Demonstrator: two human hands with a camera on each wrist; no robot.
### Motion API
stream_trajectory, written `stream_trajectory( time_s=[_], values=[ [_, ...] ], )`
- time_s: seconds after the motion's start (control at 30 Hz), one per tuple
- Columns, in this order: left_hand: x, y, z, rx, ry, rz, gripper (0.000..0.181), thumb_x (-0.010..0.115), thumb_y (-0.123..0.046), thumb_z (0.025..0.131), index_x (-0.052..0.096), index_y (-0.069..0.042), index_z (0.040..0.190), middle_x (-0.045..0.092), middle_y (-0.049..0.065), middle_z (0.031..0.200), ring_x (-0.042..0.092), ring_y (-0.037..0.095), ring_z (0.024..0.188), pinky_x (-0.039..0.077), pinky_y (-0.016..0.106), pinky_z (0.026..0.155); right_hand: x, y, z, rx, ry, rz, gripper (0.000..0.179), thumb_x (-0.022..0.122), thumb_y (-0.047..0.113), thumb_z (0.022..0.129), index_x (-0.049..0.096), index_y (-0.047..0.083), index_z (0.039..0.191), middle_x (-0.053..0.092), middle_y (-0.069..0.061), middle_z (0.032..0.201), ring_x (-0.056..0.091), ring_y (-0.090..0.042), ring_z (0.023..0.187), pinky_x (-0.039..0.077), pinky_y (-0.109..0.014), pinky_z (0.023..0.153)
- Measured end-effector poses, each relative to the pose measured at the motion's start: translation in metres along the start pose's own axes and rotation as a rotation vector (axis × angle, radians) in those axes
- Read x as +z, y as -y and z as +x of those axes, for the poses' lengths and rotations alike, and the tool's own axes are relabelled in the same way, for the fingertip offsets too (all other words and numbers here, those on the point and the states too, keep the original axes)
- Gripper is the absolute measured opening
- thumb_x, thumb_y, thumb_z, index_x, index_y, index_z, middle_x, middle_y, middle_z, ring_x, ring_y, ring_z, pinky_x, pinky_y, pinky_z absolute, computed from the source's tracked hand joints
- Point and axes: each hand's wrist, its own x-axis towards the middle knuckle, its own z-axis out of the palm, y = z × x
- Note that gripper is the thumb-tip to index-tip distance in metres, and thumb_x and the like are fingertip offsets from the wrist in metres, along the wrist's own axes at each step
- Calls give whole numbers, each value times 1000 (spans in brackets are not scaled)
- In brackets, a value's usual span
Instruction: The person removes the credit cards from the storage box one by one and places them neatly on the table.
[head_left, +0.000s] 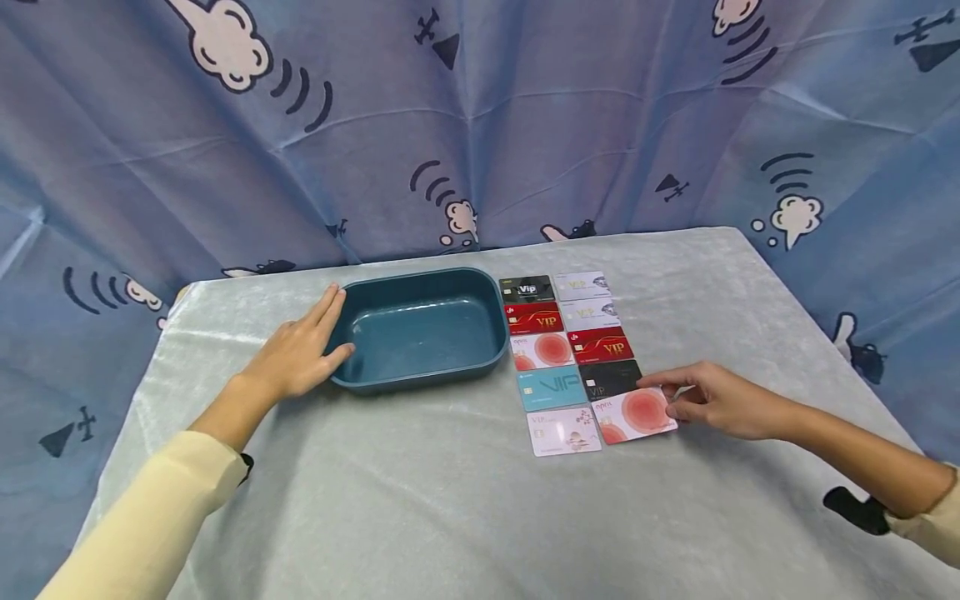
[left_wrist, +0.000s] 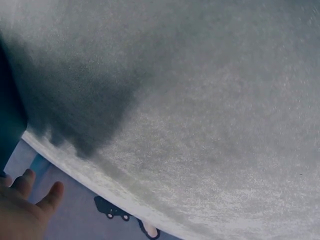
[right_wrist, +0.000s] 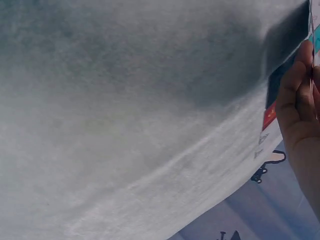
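Note:
My right hand (head_left: 723,404) pinches the right edge of a white card with a pink circle (head_left: 632,414), at the near end of the right column of cards. In the right wrist view this card appears nearly edge-on beside the fingers, above a shadow on the cloth. Just beyond it lies a black VIP card (head_left: 611,378). To its left is a pale VIP card with a blossom print (head_left: 562,431). With fingers extended, my left hand (head_left: 300,350) rests at the left rim of a dark teal plastic basin (head_left: 420,381); its thumb reaches over the near-left edge.
Two columns of cards stand right of the basin: a teal VIP card (head_left: 553,388), red VIP cards (head_left: 600,344), a black Vip card (head_left: 527,289), silvery ones (head_left: 582,285) and another pink-circle card (head_left: 542,351). A pale cloth covers the table (head_left: 390,500); a patterned curtain (head_left: 510,125) hangs behind.

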Motion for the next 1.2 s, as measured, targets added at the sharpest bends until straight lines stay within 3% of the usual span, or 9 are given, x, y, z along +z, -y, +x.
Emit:
stream_trajectory(
  time_s=[0.13, 0.27, 0.57, 0.93, 1.2],
  values=[
    [0, 1, -1, 6, -16, -2, 81, 47, -39, 103, 2, -4, 160, 2, 17, 166, 28, 43, 144, 29, 65, 108, 4, -7, 1, 5, 8, 17, 45, 65, -1, 91, 55, -11, 134, 58, -8, 92, 59, -13, 84, 55, -24, 69],
    [-1, 0, -2, 13, -18, -2, 80, 47, -38, 103, 2, -3, 159, 3, 17, 166, 29, 44, 144, 30, 65, 108, 8, -12, 2, 8, 20, 6, 44, 66, -1, 90, 57, -11, 132, 56, -5, 86, 59, -12, 81, 52, -23, 67],
    [-4, -3, -2, 9, -6, -2, 80, 46, -39, 103, 1, -4, 160, 1, 16, 166, 29, 44, 144, 30, 65, 108, 12, -16, 4, 6, 6, -68, 42, 70, 5, 90, 60, -6, 129, 57, -1, 87, 56, -11, 81, 49, -22, 66],
    [-1, -1, 0, -5, -13, 1, 81, 47, -39, 103, 0, -6, 160, 1, 15, 167, 30, 44, 143, 29, 65, 108, 12, -14, 6, 40, 15, -85, 43, 71, 8, 90, 59, -4, 130, 59, -1, 89, 57, -11, 77, 49, -22, 64],
    [-2, -2, -1, -7, -12, -12, 81, 47, -40, 102, 1, -6, 160, 1, 14, 167, 28, 43, 144, 28, 64, 109, 5, -6, 8, 51, 22, -146, 43, 70, 16, 93, 59, -4, 129, 64, 0, 96, 59, -11, 80, 53, -24, 70]
  ],
)
